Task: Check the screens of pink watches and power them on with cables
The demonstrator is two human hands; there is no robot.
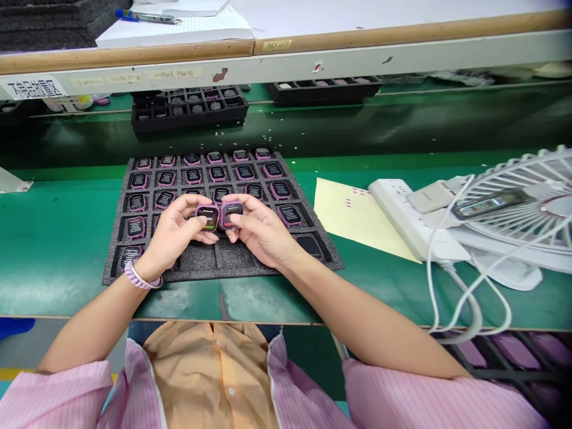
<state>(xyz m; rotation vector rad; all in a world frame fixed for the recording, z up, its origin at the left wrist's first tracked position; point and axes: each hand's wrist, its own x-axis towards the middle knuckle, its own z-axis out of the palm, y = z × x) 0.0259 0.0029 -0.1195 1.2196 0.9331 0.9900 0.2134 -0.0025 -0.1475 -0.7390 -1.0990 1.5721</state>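
Observation:
My left hand (176, 233) is closed around a smartwatch (207, 215) with a purple case, its thumb on the lit screen near a green mark. Beside it, my right hand (263, 232) grips a second purple smartwatch (232, 212), the thumb resting on the screen by a red mark. The two watches are side by side above a black foam tray (196, 262). Several purple-cased watches, screens up with small text, sit in the tray's compartments, such as a watch (289, 214) at the right. Part of the tray is hidden beneath my hands.
A yellow paper sheet (353, 220) lies right of the tray, beside a white power strip (402, 208) with cables and a white fan (536, 202). Behind stand more black trays (190, 119). A shelf edge (313, 71) crosses above, bearing a notebook (201, 30) and pen (147, 16).

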